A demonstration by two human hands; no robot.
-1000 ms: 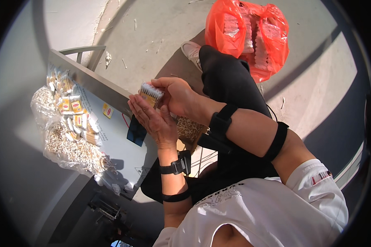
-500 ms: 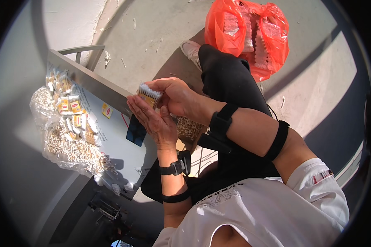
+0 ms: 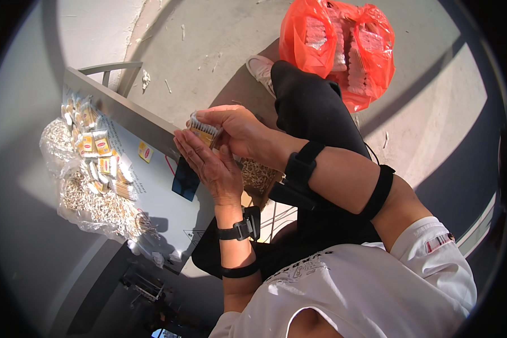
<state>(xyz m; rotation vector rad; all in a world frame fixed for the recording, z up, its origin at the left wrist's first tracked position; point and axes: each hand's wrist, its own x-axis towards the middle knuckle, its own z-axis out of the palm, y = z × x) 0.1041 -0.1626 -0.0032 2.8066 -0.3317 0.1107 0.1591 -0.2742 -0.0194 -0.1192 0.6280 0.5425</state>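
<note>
A small pack of cotton swabs (image 3: 204, 132), with white tips along its upper edge and a yellow face, is held between my two hands. My left hand (image 3: 211, 168) lies along the pack's near side, its fingers stretched out and close together against it. From the far side my right hand (image 3: 239, 130) grips the pack, with a digit at the white tips. Part of the pack is hidden by the fingers. Below my hands, loose swabs (image 3: 257, 176) fill a box, partly covered by my right forearm.
At left, several swab packs (image 3: 102, 145) and a clear plastic bag of loose swabs (image 3: 93, 205) lie on a grey tabletop (image 3: 164, 213). A yellow card (image 3: 145, 152) and a dark flat panel (image 3: 186, 179) are nearer my hands. A red bag (image 3: 372, 62) of stacked packs stands on the floor.
The pack has tilted slightly between my hands, and the right hand's digit has shifted a little along the white tips. Both forearms stay nearly still.
</note>
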